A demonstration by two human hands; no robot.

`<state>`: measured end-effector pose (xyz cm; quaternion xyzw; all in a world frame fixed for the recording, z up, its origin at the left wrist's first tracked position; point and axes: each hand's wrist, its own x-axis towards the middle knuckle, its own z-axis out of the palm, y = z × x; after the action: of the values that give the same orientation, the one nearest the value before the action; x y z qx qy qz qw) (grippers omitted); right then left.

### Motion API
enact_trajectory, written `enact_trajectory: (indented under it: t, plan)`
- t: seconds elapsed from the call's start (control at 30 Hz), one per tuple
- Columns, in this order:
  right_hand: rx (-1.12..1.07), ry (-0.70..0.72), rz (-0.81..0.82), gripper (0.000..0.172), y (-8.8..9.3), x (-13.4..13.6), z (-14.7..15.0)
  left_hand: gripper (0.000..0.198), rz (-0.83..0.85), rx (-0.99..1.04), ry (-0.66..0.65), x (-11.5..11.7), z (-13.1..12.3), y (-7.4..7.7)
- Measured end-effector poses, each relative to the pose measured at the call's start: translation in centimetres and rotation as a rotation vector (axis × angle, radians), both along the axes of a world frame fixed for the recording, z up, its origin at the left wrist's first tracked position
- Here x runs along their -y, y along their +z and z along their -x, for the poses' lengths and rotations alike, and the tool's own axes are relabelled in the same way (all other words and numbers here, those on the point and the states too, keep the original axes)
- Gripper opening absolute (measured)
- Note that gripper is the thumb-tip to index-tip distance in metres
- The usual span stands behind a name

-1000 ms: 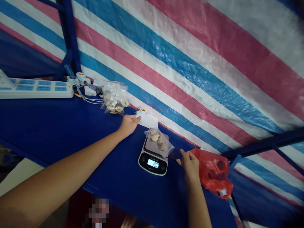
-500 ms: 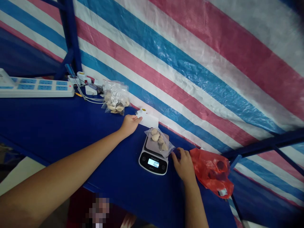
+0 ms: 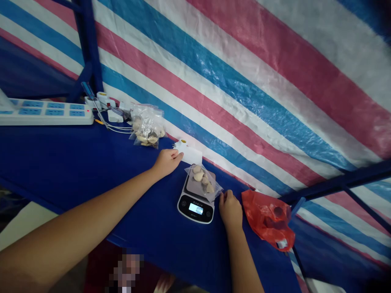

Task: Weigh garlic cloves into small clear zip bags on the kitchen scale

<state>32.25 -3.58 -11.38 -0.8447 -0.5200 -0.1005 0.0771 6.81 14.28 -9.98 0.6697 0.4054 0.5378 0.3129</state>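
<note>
On the blue table, a kitchen scale (image 3: 196,208) shows a lit reading of about 10.0. Across its plate lies a small clear plastic bag (image 3: 214,191) holding several pale, beige slices or pieces (image 3: 198,176). My left hand (image 3: 167,162) is closed, thumb and finger pinching the near left side of a white sheet of paper (image 3: 193,155) behind the scale. To the right of the scale, my right hand (image 3: 231,209) has its fingers curled together close to the bag's corner. Whether they grip that corner is hidden.
Several filled clear bags (image 3: 147,126) are piled at the back left, beside cables and white plugs (image 3: 115,116). A long power strip (image 3: 49,112) lies farther left. A red plastic bag (image 3: 269,219) stands to the right. A striped tarp (image 3: 214,101) hangs behind the table (image 3: 122,150).
My right hand's fingers have drawn together, and the hand has shifted slightly left, away from the red bag. My left hand stays on the paper. The whole view has shifted slightly.
</note>
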Motion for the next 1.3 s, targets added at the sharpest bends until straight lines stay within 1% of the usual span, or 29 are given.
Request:
enact_trajectory:
  t: [0.07,0.1,0.13,0.17,0.2,0.23,0.27,0.3,0.37,0.43,0.47,0.53,0.57,0.63,0.7,0.77,0.8,0.87,0.9,0.93,1.0,1.03,1.13,1.2,1.27,1.3]
  plan:
    - [-0.02,-0.003,-0.028,0.015,-0.1,0.0,-0.2,0.041,-0.11,-0.099,-0.117,2.1,0.1,1.4]
    - [-0.031,-0.004,-0.044,0.014,-0.2,-0.1,-0.3,0.033,-0.207,-0.183,-0.215,3.4,-0.1,2.2]
    - [-0.043,-0.004,-0.06,0.014,-0.2,-0.1,-0.4,0.024,-0.337,-0.279,-0.329,4.9,-0.4,2.9]
    - [-0.053,-0.002,-0.074,0.015,-0.2,-0.1,-0.5,0.022,-0.469,-0.365,-0.427,6.4,-0.9,3.4]
    - [-0.064,0.003,-0.086,0.015,-0.2,-0.1,-0.6,0.026,-0.609,-0.452,-0.505,7.8,-1.5,3.8]
    - [-0.074,0.009,-0.096,0.015,-0.2,-0.1,-0.7,0.031,-0.731,-0.538,-0.516,9.0,-2.3,4.0]
    - [-0.082,0.014,-0.104,0.015,-0.2,-0.1,-0.8,0.032,-0.827,-0.615,-0.487,9.9,-3.2,3.9]
    - [-0.09,0.019,-0.11,0.015,-0.2,0.0,-1.0,0.028,-0.896,-0.684,-0.445,10.5,-4.0,3.8]
    - [-0.101,0.025,-0.12,0.015,-0.3,0.0,-1.2,0.018,-0.961,-0.773,-0.36,10.8,-5.6,3.3]
    - [-0.109,0.031,-0.128,0.015,-0.4,0.1,-1.4,0.017,-0.973,-0.809,-0.337,10.1,-6.6,3.1]
    - [-0.114,0.035,-0.131,0.015,-0.4,0.1,-1.5,0.018,-0.966,-0.82,-0.345,9.6,-6.9,3.3]
    - [-0.123,0.043,-0.138,0.016,-0.5,0.1,-1.6,0.02,-0.929,-0.837,-0.366,8.5,-6.9,4.3]
    - [-0.129,0.045,-0.142,0.016,-0.5,0.1,-1.7,0.021,-0.883,-0.845,-0.379,7.9,-6.6,5.2]
    - [-0.139,0.047,-0.152,0.015,-0.6,0.1,-1.8,0.022,-0.757,-0.852,-0.398,6.6,-5.5,7.5]
    - [-0.145,0.05,-0.159,0.015,-0.6,0.1,-1.9,0.017,-0.644,-0.85,-0.398,4.9,-3.8,10.3]
    - [-0.15,0.056,-0.162,0.014,-0.7,0.2,-2.0,0.012,-0.582,-0.84,-0.356,2.9,-1.9,13.1]
    - [-0.153,0.059,-0.162,0.015,-0.7,0.2,-2.1,0.009,-0.498,-0.815,-0.361,1.7,-0.9,14.3]
    - [-0.16,0.065,-0.163,0.015,-0.7,0.2,-2.1,0.009,-0.337,-0.765,-0.364,-0.9,1.1,16.2]
    - [-0.163,0.069,-0.165,0.015,-0.7,0.2,-2.1,0.01,-0.269,-0.729,-0.347,-2.2,2.0,16.8]
    - [-0.165,0.072,-0.168,0.015,-0.7,0.2,-2.2,0.009,-0.213,-0.691,-0.316,-3.5,2.9,17.1]
    - [-0.167,0.079,-0.173,0.015,-0.7,0.2,-2.2,0.006,-0.132,-0.619,-0.231,-6.1,4.7,16.9]
    - [-0.168,0.082,-0.176,0.015,-0.7,0.2,-2.2,0.005,-0.099,-0.585,-0.17,-7.3,5.6,16.5]
    - [-0.171,0.085,-0.18,0.016,-0.8,0.1,-2.3,0.013,-0.014,-0.523,0.058,-10.0,8.1,14.6]
    - [-0.174,0.083,-0.177,0.017,-0.8,0.1,-2.4,0.017,0.016,-0.522,0.142,-10.6,9.4,13.5]
    - [-0.176,0.077,-0.173,0.018,-0.8,0.1,-2.4,0.018,-0.017,-0.525,0.183,-10.0,10.2,12.9]
    - [-0.177,0.072,-0.172,0.018,-0.8,0.1,-2.4,0.018,-0.072,-0.526,0.197,-9.3,10.2,12.8]
